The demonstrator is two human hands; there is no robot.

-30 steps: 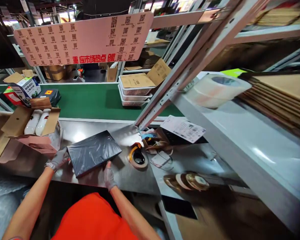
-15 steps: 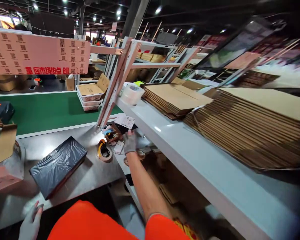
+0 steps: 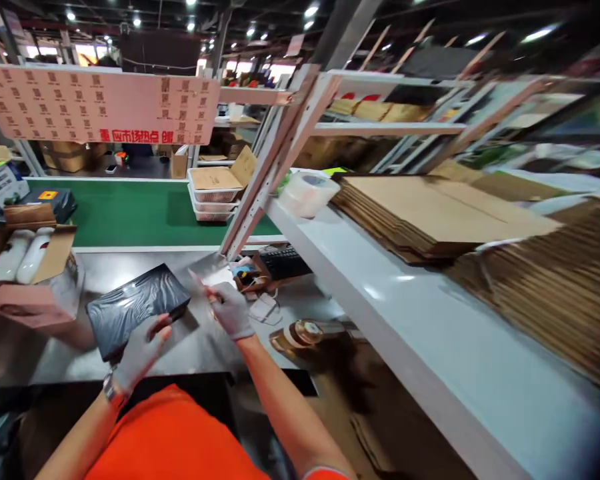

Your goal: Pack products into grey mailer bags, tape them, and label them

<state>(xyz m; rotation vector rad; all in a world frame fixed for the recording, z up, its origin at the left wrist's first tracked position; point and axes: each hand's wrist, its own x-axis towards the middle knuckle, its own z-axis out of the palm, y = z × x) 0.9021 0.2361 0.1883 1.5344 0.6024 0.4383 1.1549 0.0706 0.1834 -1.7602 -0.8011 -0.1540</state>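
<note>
A box wrapped in black plastic (image 3: 137,303) lies on the metal table. My left hand (image 3: 143,350), in a grey glove, is at the box's near edge with the fingers slightly bent and apart; whether it touches the box I cannot tell. To the right of the box, my gloved right hand (image 3: 229,310) pinches a thin, blurred paper label (image 3: 198,283) between thumb and fingers. Behind that hand, a small open carton of odds and ends (image 3: 253,277) stands beside a black keyboard (image 3: 283,263). A white adapter-like block (image 3: 263,307) with a cable lies nearby.
An open carton with white bottles (image 3: 33,267) stands at left. Past the table runs a green conveyor belt (image 3: 130,213) bearing white baskets (image 3: 215,203). The raised shelf (image 3: 380,287) at right carries clear tape rolls (image 3: 307,193) and stacked flat cardboard (image 3: 430,207). Brown tape rolls (image 3: 300,333) sit below.
My right hand has moved left from beside the keyboard, bringing the label toward the black box. My left hand has come up to the box's near edge. The view has turned left.
</note>
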